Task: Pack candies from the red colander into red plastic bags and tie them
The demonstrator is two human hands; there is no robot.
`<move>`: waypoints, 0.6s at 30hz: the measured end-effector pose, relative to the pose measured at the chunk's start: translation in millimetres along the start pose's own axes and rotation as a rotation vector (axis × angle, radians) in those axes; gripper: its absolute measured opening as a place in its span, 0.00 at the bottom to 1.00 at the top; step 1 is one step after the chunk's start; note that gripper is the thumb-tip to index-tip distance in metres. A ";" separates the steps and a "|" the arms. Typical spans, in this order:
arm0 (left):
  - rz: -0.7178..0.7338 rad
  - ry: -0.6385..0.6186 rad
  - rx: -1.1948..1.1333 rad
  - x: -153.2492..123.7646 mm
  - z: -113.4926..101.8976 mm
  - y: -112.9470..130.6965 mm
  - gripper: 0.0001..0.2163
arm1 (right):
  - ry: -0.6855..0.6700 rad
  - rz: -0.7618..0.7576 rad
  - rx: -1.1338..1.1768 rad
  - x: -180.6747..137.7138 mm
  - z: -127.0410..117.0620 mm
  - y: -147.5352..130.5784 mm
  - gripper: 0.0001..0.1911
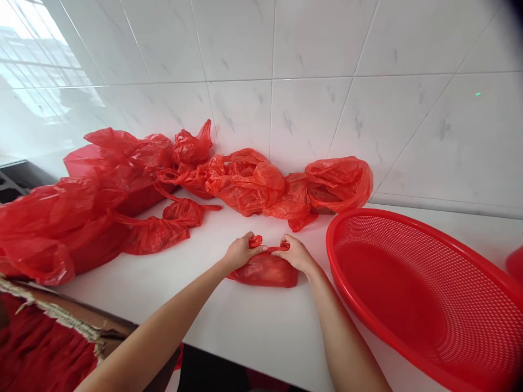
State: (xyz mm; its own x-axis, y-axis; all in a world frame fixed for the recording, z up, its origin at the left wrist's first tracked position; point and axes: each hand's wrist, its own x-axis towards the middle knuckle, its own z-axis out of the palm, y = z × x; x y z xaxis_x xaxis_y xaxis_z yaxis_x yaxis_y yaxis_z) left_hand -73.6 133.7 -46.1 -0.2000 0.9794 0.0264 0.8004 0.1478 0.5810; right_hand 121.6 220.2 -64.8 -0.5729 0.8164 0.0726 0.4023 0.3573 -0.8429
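Note:
A small red plastic bag (265, 271) with something inside lies on the white table in front of me. My left hand (242, 253) pinches the bag's gathered top on the left side, a tuft of plastic sticking up past the fingers. On the right side, my right hand (297, 254) grips the same top edge, with the thumb toward the middle. Between the two hands the plastic is drawn into a narrow band. What the bag holds shows only faintly through the film.
Several filled red plastic bags (245, 182) line the tiled wall, with more bags (61, 218) on the left. A large red mesh basket (392, 283) stands at right. A cardboard box (81, 321) with red contents sits at lower left, by the table's (261, 332) front edge.

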 end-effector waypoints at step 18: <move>-0.045 -0.190 0.168 5.4 0.4 -7.1 0.14 | 0.016 0.071 -0.196 -2.3 7.7 -3.9 0.15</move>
State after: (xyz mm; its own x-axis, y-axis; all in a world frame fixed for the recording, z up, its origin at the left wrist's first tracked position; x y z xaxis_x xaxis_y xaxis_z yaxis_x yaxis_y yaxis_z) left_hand -80.1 138.1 -50.4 -0.1405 0.9771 -0.1595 0.8786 0.1974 0.4348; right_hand 115.9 213.5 -65.7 -0.5272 0.8493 0.0269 0.5730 0.3787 -0.7268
